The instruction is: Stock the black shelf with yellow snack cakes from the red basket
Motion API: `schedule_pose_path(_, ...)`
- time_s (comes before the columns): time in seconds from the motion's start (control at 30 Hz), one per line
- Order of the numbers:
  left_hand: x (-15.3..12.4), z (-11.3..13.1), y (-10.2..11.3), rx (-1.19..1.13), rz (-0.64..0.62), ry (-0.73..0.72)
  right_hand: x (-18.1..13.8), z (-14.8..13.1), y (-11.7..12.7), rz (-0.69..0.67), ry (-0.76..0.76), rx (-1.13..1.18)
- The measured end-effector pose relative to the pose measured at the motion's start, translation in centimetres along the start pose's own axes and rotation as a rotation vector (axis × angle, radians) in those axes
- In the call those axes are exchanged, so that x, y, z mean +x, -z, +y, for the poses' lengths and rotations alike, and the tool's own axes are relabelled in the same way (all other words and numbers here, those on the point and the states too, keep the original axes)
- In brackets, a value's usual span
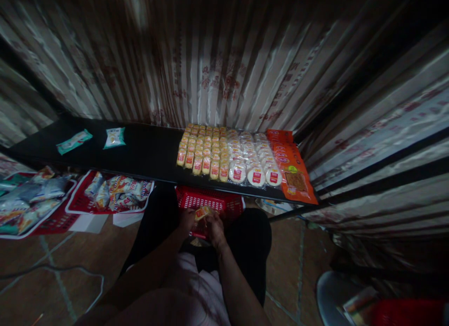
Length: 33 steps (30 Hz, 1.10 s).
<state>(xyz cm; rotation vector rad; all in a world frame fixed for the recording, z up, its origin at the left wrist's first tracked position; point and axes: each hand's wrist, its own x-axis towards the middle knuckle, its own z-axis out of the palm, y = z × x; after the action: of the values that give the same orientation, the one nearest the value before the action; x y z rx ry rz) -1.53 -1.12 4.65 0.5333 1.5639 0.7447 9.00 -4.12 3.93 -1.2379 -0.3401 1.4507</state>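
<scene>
Between my two hands is a small yellow packaged snack [202, 213] with a red and yellow label. My left hand [187, 219] grips it from the left, and my right hand [214, 223] has its fingers closed on the right side. Both are over a red plastic basket [206, 197] between my knees. Beyond the basket, rows of yellow wrapped snacks [203, 150] stand on a black shelf [150, 150]. Beside them are rows of round white packaged snacks [256, 175], then overlapping orange packets [296, 176] at the right end.
Two green and white packets, one long [74, 141] and one shorter [114, 138], lie on the shelf's left part. Red baskets of bagged snacks [122, 190] stand at left. A cable [52, 268] crosses the tiled floor. A grey round stool [331, 295] is at lower right. Patterned curtains hang behind.
</scene>
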Motion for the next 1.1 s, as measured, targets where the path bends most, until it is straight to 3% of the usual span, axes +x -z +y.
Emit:
schedule_pose_path(0.67, -0.9, 0.2, 0.0, -0.004, -0.029, 0.088, -0.5, 0.4, 0.1, -0.002, -0.053, -0.083)
schedule_pose_path(1.1, -1.0, 0.1, -0.1, -0.004, -0.022, 0.021, -0.7, 0.3, 0.0, 0.01, -0.038, -0.089)
